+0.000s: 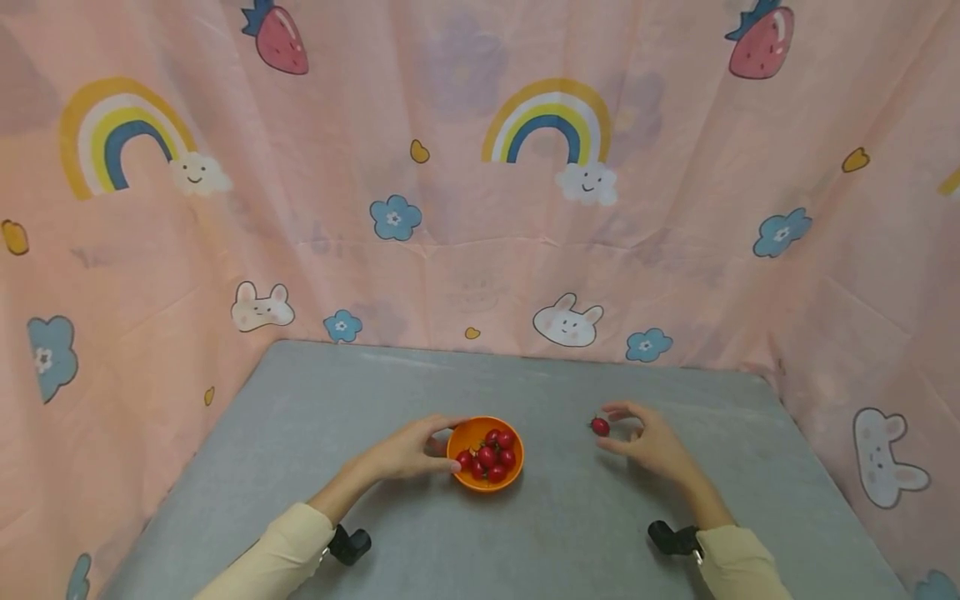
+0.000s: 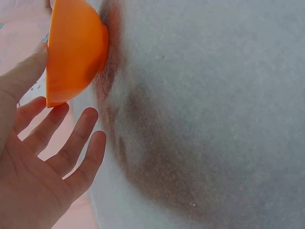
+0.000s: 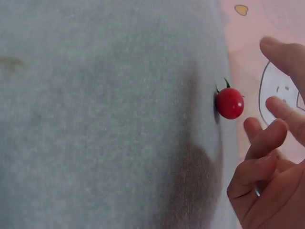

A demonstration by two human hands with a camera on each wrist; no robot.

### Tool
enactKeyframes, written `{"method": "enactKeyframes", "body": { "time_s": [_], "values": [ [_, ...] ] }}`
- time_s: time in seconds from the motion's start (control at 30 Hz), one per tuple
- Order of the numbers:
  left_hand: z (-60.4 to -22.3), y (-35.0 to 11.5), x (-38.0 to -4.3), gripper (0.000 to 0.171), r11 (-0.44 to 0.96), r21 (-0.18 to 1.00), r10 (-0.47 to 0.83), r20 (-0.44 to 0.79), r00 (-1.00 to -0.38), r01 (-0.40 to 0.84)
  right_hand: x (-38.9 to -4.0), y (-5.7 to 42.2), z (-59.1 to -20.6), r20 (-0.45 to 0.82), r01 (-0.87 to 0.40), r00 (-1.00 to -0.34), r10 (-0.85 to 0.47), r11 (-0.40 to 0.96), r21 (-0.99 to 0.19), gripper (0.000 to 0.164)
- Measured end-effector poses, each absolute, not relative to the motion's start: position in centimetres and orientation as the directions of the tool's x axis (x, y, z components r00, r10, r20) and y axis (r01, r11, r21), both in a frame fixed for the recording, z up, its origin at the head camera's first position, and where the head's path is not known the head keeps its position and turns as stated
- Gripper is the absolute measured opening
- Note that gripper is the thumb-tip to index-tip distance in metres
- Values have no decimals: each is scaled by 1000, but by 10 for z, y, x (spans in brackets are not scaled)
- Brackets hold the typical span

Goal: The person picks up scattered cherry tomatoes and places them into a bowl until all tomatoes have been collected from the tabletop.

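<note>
An orange bowl [image 1: 486, 487] stands on the table with several red cherry tomatoes [image 1: 487, 456] inside. My left hand [image 1: 412, 450] holds it from the left, thumb at the near rim and fingertips at the far rim. In the left wrist view the bowl [image 2: 76, 52] shows from the side, and the lower fingers [image 2: 78, 136] spread loosely below it. Off to the right, a single cherry tomato [image 1: 600, 427] with a green stem lies on the table. My right hand [image 1: 648, 437] reaches around it, thumb and fingers parted. The right wrist view shows a gap between this tomato [image 3: 229, 103] and the fingers.
The grey tabletop [image 1: 555, 533] runs back to a pink patterned curtain [image 1: 450, 275], which also hangs along both sides. Dark wrist cameras sit under both forearms, the left one [image 1: 351, 546] and the right one [image 1: 671, 537].
</note>
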State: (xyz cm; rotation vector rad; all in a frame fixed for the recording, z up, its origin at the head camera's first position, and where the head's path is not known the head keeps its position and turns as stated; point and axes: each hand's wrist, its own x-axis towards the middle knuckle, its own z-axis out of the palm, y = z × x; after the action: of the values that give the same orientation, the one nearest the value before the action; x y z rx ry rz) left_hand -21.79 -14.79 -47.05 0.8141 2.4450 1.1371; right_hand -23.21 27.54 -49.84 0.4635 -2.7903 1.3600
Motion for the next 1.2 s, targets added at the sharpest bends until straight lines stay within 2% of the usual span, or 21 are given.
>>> {"method": "enactKeyframes", "body": {
  "time_s": [0.2, 0.37, 0.57, 0.87, 1.2],
  "values": [
    [-470, -148, -218, 67, 532, 770, 612, -63, -788, 351, -236, 275, -501, 95, -236, -964, -247, 640, -731, 71],
    [-470, -147, -220, 68, 541, 769, 607, -76, -791, 341, -239, 275, -502, 69, -220, -965, -251, 645, -732, 71],
    [-471, -148, -220, 68, 543, 769, 605, -79, -792, 337, -243, 271, -503, 68, -223, -964, -257, 644, -732, 61],
    [-472, -148, -220, 68, 551, 761, 606, -84, -791, 341, -249, 266, -510, 131, -272, -956, -264, 619, -737, 31],
    [-473, -148, -219, 68, 547, 768, 603, -88, -793, 332, -251, 270, -517, 215, -327, -942, -256, 573, -751, 23]
  ]
}}
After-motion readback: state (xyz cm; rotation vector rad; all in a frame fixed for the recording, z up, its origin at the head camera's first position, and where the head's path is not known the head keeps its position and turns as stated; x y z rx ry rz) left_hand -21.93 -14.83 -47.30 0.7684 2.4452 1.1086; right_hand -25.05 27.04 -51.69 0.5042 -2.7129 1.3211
